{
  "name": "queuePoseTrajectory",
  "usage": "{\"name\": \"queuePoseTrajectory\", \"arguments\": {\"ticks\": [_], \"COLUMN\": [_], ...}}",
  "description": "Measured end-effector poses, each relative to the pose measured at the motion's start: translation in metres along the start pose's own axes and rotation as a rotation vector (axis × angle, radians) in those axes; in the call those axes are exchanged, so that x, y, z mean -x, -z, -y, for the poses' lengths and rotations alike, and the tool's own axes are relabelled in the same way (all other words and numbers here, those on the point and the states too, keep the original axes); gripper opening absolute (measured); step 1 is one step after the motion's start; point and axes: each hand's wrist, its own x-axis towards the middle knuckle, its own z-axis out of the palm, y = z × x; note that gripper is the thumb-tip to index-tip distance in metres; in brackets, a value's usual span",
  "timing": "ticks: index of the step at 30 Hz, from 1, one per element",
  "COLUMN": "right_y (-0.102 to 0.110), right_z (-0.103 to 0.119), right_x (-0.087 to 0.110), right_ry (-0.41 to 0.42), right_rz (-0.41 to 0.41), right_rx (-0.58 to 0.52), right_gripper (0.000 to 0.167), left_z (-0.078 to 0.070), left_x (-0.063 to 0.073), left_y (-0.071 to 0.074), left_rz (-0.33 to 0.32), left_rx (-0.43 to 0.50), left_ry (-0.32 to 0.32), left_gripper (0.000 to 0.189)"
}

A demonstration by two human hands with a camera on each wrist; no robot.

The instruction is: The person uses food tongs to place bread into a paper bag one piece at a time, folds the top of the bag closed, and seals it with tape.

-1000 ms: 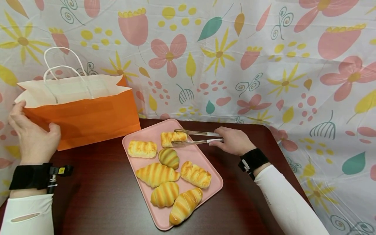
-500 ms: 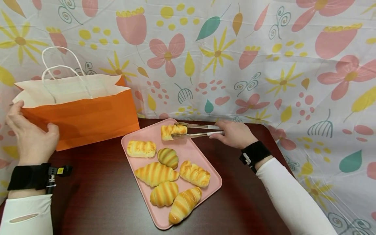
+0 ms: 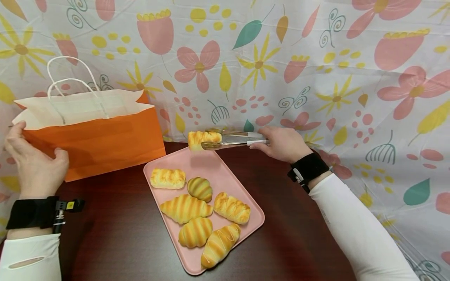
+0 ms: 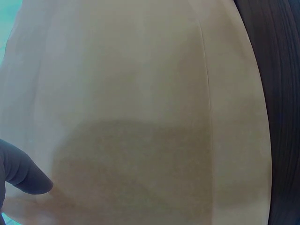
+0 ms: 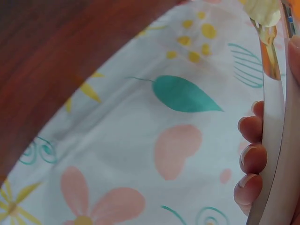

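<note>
right hand (image 3: 285,143), fingers curled round metal tongs (image 5: 273,122), kinda puffy golden roll (image 3: 197,139) pinched in the tips, left hand (image 3: 38,168), fingers loosely spread against orange paper bag (image 3: 105,138)

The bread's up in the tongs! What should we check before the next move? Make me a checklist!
1. Right hand holds the tongs: ok.
2. Tongs pinch the lifted bread: ok, it sits between the tips.
3. Bread is off the pink tray: ok, it hangs above the far end.
4. Left hand steadies the orange bag: ok, it holds the left edge.
5. Bag's mouth is open: ok.
6. Room at the bag's bottom: cannot tell, it's hidden.
</note>
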Motion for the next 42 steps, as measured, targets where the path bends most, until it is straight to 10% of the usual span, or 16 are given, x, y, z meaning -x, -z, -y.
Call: {"name": "queuePoseTrajectory", "arguments": {"ticks": [24, 42], "right_y": [0.105, 0.138], "right_z": [0.044, 0.108], "right_x": [-0.062, -0.119], "right_ry": [0.027, 0.030], "right_rz": [-0.089, -0.045], "right_rx": [0.061, 0.108], "right_gripper": [0.050, 0.058], "left_z": [0.000, -0.001], "left_x": [-0.001, -0.001], "left_y": [0.000, 0.000], "left_rz": [-0.023, -0.009], "left_rx": [-0.003, -0.015], "left_ry": [-0.034, -0.009], "left_gripper": [0.086, 0.085]}}
